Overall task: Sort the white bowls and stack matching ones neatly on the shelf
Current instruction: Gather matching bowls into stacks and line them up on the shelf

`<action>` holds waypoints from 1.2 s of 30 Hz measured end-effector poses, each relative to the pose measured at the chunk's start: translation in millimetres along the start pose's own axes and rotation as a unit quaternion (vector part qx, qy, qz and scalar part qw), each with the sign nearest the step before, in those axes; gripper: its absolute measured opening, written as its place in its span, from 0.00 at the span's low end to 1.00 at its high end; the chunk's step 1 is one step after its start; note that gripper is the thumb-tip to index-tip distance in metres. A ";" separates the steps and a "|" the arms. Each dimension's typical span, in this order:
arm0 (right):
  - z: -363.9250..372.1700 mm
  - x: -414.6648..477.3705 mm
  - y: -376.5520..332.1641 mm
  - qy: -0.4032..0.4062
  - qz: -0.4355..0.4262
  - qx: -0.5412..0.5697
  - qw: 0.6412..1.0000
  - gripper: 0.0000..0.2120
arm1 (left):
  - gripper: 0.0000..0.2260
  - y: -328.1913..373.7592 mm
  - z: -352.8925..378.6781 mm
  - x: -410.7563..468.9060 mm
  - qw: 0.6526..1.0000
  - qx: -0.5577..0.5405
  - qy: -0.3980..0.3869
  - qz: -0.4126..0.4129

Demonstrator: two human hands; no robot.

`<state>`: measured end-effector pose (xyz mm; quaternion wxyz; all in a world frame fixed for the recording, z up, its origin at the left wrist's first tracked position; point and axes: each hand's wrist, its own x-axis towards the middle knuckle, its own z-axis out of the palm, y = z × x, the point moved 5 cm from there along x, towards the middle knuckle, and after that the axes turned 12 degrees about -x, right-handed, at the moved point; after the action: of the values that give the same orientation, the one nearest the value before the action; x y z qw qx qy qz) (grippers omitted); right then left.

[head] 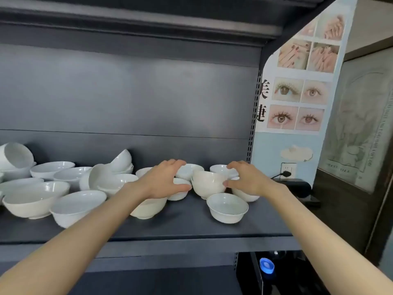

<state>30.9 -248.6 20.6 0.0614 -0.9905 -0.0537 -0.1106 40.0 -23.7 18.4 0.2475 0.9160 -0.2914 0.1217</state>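
Observation:
Several white bowls of different sizes lie scattered on a dark grey shelf (180,226). A small deep white bowl (207,184) sits tilted in the middle of the cluster on the right. My left hand (164,180) is spread open just left of it, over a smaller bowl (180,190). My right hand (247,179) is open on the bowl's right side, fingertips at its wall. Neither hand clearly grips anything. Another small bowl (227,207) stands upright in front. Wide shallow bowls (34,199) crowd the left, some tipped on their sides.
The shelf's back panel rises behind the bowls and an upper shelf (148,22) hangs overhead. A poster (297,92) covers the right wall above a socket with a black plug (285,173). A blue bottle cap (266,266) shows below the shelf.

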 end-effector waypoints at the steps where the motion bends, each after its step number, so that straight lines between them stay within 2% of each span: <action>1: 2.5 7.2 2.3 0.004 0.003 0.004 1.000 0.29 | 0.31 -4.8 4.0 7.0 1.000 -0.012 -0.004 -0.002; 9: 24.0 48.6 24.1 -0.015 0.007 0.083 0.996 0.27 | 0.42 -43.8 47.7 62.7 0.990 -0.108 -0.080 -0.051; 11: 27.3 55.7 27.3 -0.030 -0.001 0.107 0.994 0.23 | 0.43 -46.5 56.9 71.9 0.986 -0.120 -0.096 -0.066; 14: 31.3 64.1 28.4 -0.042 -0.026 0.123 0.991 0.13 | 0.40 -50.4 68.4 80.1 0.982 -0.121 -0.110 -0.097; 18: 32.5 70.4 28.0 -0.023 -0.053 0.170 0.984 0.03 | 0.38 -54.1 74.1 86.3 0.979 -0.129 -0.109 -0.118; 21: 34.8 74.9 28.1 0.005 -0.065 0.204 0.977 0.05 | 0.37 -56.3 77.0 89.9 0.977 -0.140 -0.107 -0.124; 24: 38.5 78.3 26.8 0.028 -0.081 0.221 0.972 0.03 | 0.36 -56.5 79.2 93.6 0.975 -0.150 -0.094 -0.131; 28: 44.3 78.6 22.2 0.033 -0.123 0.230 0.965 0.03 | 0.34 -60.0 82.0 96.1 0.972 -0.158 -0.090 -0.148; 36: 51.8 73.0 23.9 0.030 -0.169 0.187 0.967 0.07 | 0.34 -60.5 85.9 97.4 0.972 -0.151 -0.093 -0.155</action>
<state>115.6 -258.5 -15.7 0.2275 -0.9342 -0.2383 -0.1371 160.7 -72.1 -41.8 0.3708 0.9092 -0.1829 -0.0491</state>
